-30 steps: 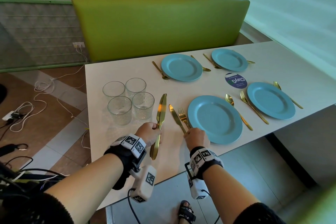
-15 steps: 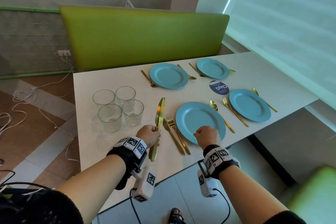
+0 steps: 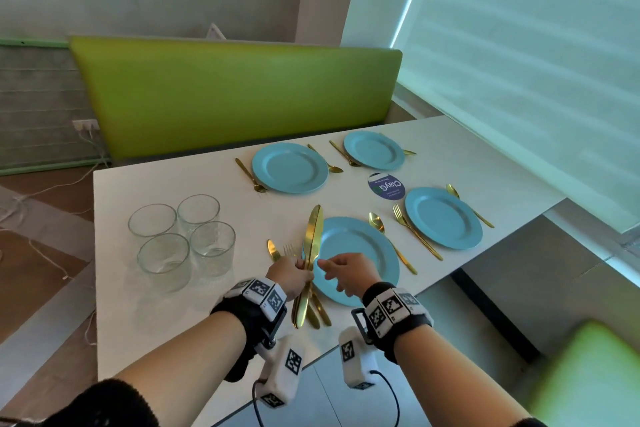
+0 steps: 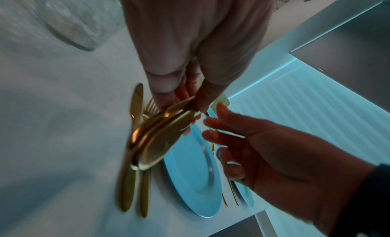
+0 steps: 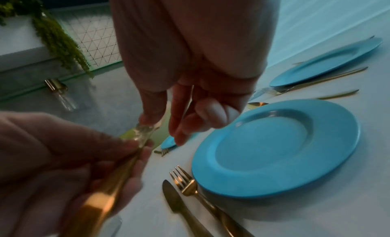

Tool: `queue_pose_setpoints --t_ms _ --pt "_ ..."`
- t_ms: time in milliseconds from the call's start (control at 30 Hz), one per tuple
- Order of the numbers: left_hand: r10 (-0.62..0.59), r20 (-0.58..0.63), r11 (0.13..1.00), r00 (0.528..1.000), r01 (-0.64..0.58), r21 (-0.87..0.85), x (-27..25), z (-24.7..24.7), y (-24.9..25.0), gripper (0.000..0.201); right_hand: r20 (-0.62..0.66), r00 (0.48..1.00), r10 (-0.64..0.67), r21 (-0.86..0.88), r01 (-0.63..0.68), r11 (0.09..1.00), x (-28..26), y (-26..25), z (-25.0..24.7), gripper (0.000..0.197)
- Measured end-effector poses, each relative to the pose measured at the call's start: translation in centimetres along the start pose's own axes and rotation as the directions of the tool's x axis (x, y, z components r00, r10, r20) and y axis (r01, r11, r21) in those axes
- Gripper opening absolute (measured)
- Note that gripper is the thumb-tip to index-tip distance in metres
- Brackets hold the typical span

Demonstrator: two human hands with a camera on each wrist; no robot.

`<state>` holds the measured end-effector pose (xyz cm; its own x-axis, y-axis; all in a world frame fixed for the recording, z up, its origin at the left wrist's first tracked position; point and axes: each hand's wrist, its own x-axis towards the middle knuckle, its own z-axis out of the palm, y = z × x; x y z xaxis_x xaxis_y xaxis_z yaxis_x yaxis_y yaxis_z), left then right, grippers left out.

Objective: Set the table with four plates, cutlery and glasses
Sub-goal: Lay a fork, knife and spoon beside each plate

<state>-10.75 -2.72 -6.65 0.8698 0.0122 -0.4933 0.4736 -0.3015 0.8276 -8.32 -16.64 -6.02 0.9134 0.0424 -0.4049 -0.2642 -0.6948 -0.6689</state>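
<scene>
Four blue plates lie on the white table (image 3: 166,315); the nearest plate (image 3: 360,253) is just ahead of my hands. My left hand (image 3: 306,270) grips a bundle of gold knives (image 3: 311,239) by the handles, blades pointing away over that plate's left rim. In the left wrist view the bundle (image 4: 160,133) sits in my left hand (image 4: 179,97). My right hand (image 3: 329,270) hovers beside the bundle, holding nothing, thumb close to the blades (image 5: 145,132). A gold knife (image 3: 273,250) and fork (image 3: 289,248) lie left of the near plate, a spoon (image 3: 377,222) on its right.
Several empty glasses (image 3: 180,236) stand grouped at the table's left. A round dark sticker (image 3: 387,185) lies among the plates. The other plates (image 3: 290,168) (image 3: 374,150) (image 3: 443,218) have gold forks and spoons beside them. A green bench back (image 3: 235,97) runs behind.
My right hand left the knife and fork by the near plate, crossed the plate and came up to the bundle. My left hand carried the knives rightward over the plate's rim.
</scene>
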Motion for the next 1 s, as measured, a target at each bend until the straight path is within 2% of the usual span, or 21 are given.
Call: queue_pose_setpoints --t_ms 133,300,467,633,733,867,1000 --pt "0.019 0.023 1.000 1.000 -0.019 -0.003 1.9 2.1 1.7 0.011 0.017 1.000 -0.002 0.104 0.001 0.995 1.7 0.6 -1.3 0.024" --pt "0.010 0.061 0.999 0.998 -0.008 -0.040 5.3 4.7 4.2 0.018 0.004 0.999 0.032 0.180 -0.032 0.983 5.1 2.6 -4.6 0.010" --pt "-0.041 0.054 0.982 0.998 0.050 -0.184 9.2 7.5 7.1 0.011 -0.028 0.998 0.062 0.253 -0.053 0.966 9.6 4.4 -9.0 0.018" --pt "-0.077 -0.012 0.979 0.997 0.073 -0.189 12.4 9.1 8.6 0.021 -0.080 0.990 0.113 0.051 -0.109 0.993 13.7 7.6 -14.1 0.027" --pt "-0.069 -0.065 0.988 0.996 0.059 -0.144 13.9 9.4 8.8 0.019 -0.092 0.985 0.147 -0.111 -0.157 0.981 15.5 9.4 -16.0 0.031" --pt "-0.095 -0.119 0.988 0.988 0.080 -0.133 15.4 9.7 8.4 0.019 -0.071 0.986 0.153 -0.259 -0.167 0.952 16.9 10.9 -16.7 0.028" --pt "-0.130 -0.130 0.980 0.983 0.108 -0.166 16.6 10.1 7.6 0.019 -0.060 0.985 0.160 -0.307 -0.171 0.936 17.8 11.6 -16.6 0.027"
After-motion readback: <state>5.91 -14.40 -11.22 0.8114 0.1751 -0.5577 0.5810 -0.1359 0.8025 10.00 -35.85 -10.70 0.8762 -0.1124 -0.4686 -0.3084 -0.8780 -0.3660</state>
